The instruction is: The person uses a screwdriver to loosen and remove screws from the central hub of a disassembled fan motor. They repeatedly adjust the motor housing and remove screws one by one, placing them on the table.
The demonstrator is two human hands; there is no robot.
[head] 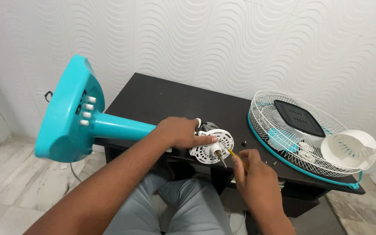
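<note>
You are in a room of a home, not a workshop. The wall [223, 39] behind is covered in white panels with a raised wavy pattern, a finish for a living space, and the floor [9, 187] is pale marbled tile. You sit at a small dark table [162, 98] pushed against that wall, a piece of household furniture with no vice or tool rack. The thing lying across it is a turquoise household fan [79, 122], its wire guard [283, 130] set aside.
</note>
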